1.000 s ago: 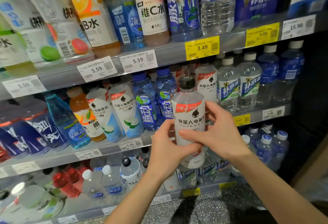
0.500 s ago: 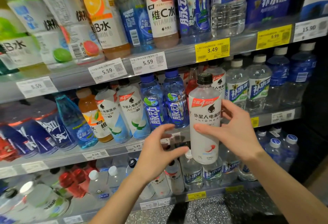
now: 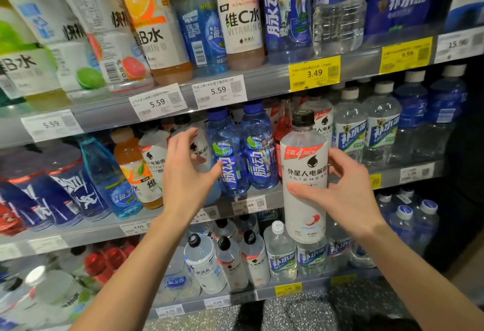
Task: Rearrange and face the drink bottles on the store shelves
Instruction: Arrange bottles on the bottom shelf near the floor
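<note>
Fingers (image 3: 337, 171) of our right hand (image 3: 340, 194) wrap the white-labelled bottle (image 3: 305, 173) at mid-height: thumb pressed across the front of the label, the other fingers curled round its right side. We hold this bottle upright, black cap on top, label facing us, in front of the middle shelf (image 3: 272, 201); its base hangs below that shelf's edge and overlaps the clear bottles on the shelf beneath. We take this bottle as our landmark. Our left hand (image 3: 188, 173) is to its left, well apart from it, with its fingers (image 3: 183, 138) spread and slightly curled, holding nothing; it sits in front of a white-sleeved bottle (image 3: 200, 147), and we cannot tell whether it touches that bottle. Between the left hand and the landmark stand two blue bottles (image 3: 243, 152), upright on the middle shelf, labels forward, the nearer one just beside the landmark. Directly behind the landmark we see a matching white-labelled bottle (image 3: 320, 121) and a red bottle (image 3: 284, 123), both partly hidden. To the right of the landmark stand clear bottles with white caps (image 3: 366, 126), then darker blue ones (image 3: 429, 110). Above the landmark, a yellow price tag (image 3: 314, 73) reading 3.49 is fixed to the upper shelf edge; left of it are two white tags (image 3: 188, 96) reading 5.59. Below and left of the landmark, black-capped bottles (image 3: 225, 262) stand on the lower shelf.
</note>
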A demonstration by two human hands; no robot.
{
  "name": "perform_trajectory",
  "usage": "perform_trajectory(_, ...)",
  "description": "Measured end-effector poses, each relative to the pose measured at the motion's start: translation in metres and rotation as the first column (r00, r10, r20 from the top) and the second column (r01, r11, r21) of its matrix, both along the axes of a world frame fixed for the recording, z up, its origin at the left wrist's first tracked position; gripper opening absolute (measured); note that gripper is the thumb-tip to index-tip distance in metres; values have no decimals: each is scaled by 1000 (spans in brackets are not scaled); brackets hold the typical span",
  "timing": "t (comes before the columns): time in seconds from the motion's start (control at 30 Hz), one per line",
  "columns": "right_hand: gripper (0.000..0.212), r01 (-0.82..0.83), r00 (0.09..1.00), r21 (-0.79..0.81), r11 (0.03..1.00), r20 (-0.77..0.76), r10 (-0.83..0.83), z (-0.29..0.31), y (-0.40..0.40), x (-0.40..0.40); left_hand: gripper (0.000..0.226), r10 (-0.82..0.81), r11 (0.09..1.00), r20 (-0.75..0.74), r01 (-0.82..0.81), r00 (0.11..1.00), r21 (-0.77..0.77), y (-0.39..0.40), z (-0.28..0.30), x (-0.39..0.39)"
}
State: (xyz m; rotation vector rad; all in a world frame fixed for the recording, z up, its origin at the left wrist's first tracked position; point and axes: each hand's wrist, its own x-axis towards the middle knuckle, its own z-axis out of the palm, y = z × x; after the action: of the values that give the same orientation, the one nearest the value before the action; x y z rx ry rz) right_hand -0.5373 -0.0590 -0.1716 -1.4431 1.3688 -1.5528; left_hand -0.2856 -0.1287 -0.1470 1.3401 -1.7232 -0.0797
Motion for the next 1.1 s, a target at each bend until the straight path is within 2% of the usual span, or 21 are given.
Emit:
perform_trajectory(0.1, 56, -13, 1000, -3, 1000, 8, 13, 0, 1, 3, 78, -6, 1000, 100, 6, 995, 1, 0, 3, 3)
perform_trajectory(0.2, 56, -41, 999, -4, 999, 11, 41, 0, 1, 5, 86, 25, 997, 200, -40, 980, 71, -5, 8, 3)
perform_trajectory(0.4, 60, -35, 999, -7, 999, -21, 35, -3, -1, 10, 96, -31, 991, 376, -19, 926, 130, -14, 19, -19)
perform_trajectory(0.7, 65, -30, 999, -9, 1000, -15, 30, -5, -2, 11, 96, -23, 971, 172, -19, 985, 238, -40, 28, -34)
perform_trajectory(0.83, 62, -30, 1000, -4, 1000, 8, 30, -3, -2, 12, 84, 5, 977, 152, -38, 988, 210, -38, 28, -34)
perform_trajectory(0.9, 60, -36, 999, -4, 999, 22, 36, -2, -2, 12, 68, 23, 977, 132, -50, 991, 209, -39, 26, -31)
perform_trajectory(0.97, 58, -40, 998, -8, 999, 44, 41, -2, -2, 13, 53, 27, 968, 45, -38, 999, 247, -41, 24, -28)
perform_trajectory(1.1, 56, -45, 996, -12, 999, 78, 46, -1, -4, 16, 51, 0, 962, -12, 4, 1000, 273, -43, 27, -27)
